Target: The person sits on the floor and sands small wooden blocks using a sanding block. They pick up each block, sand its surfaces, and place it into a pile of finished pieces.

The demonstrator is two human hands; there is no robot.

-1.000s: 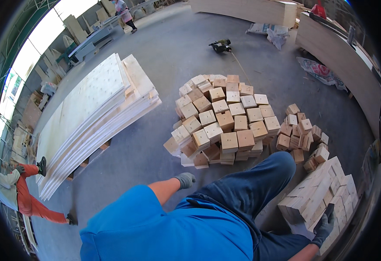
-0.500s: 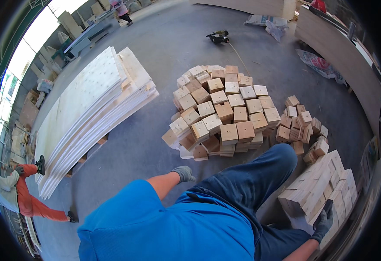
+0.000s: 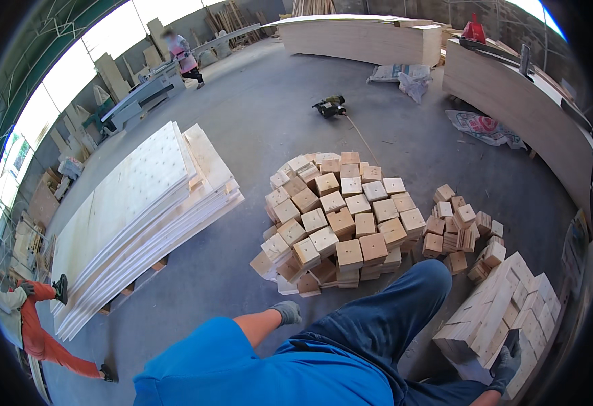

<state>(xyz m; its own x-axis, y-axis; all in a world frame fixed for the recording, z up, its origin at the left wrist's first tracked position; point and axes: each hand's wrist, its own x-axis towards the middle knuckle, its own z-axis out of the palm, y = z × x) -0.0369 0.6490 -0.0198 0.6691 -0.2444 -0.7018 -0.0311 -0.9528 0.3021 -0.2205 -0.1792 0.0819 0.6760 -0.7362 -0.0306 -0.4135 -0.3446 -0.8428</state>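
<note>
My left hand, in a grey work glove, hangs loosely curled beside my bent knee, with nothing visible in it. In front of it on the floor lies a large heap of square wooden blocks, many with small holes in their faces. My right hand, also gloved, is at the lower right with its fingers round a black, flat, slim object, whose kind I cannot make out. That hand is against a stack of pale wooden blocks beside my leg.
A tall pile of plywood sheets lies left. A smaller block heap is at right. A dark green power tool with a cord lies farther off. Long panel stacks stand behind. One person is at left, another far back.
My view has tilted up, so the heap and floor sit lower and more of the far hall shows. The person at left has shifted lower in view. My hands keep much the same pose.
</note>
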